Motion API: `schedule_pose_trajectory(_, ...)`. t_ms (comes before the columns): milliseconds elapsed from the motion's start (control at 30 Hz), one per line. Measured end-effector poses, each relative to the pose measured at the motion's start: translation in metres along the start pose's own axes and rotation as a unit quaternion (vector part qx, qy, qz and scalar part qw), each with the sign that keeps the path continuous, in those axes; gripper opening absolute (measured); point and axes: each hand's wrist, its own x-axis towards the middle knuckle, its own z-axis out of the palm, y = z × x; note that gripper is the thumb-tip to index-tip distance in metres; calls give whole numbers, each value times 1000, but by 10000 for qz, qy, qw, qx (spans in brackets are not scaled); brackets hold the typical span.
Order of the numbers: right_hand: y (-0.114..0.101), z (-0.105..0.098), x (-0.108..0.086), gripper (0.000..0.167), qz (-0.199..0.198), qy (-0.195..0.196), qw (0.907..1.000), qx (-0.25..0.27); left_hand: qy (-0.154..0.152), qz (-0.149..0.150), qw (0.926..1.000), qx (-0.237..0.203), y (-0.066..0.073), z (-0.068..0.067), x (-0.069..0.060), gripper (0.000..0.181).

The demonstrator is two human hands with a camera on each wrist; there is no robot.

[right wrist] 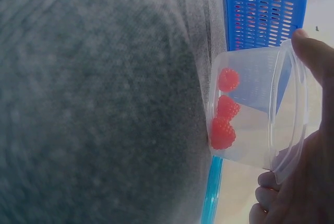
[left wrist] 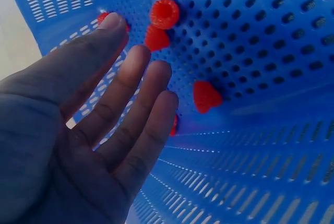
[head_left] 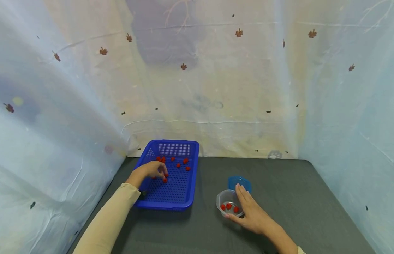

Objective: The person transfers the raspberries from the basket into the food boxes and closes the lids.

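The left hand [head_left: 155, 169] is inside the blue basket [head_left: 196, 176] at left, fingertips beside scattered red raspberries [head_left: 172, 158]; whether thumb and forefinger pinch one cannot be told. The right hand [head_left: 252, 213] grips the clear tub [right wrist: 255, 135] at right, thumb near, fingers far, presumably to steady so light a vessel. Three berries [right wrist: 228, 107] lie within; the blue lid [head_left: 238, 180], just beyond, leaves its mouth open.

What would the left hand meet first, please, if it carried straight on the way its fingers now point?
The left hand would most likely meet a red raspberry first, with the blue basket floor just behind it, though depth there is hard to judge.
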Motion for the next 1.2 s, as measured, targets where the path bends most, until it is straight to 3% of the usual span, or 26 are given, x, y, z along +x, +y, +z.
schedule_pose_trajectory(567, 0, 0, 0, 120, -3, -1, 10000, -22, -169, -106, 9996, 217, -1, 6, 5, 12)
schedule_pose_trajectory(1200, -1, 1, 1, 120, -57, 65, 9999, -76, -214, -221, 9961, 822, 8, 13, 9, 14)
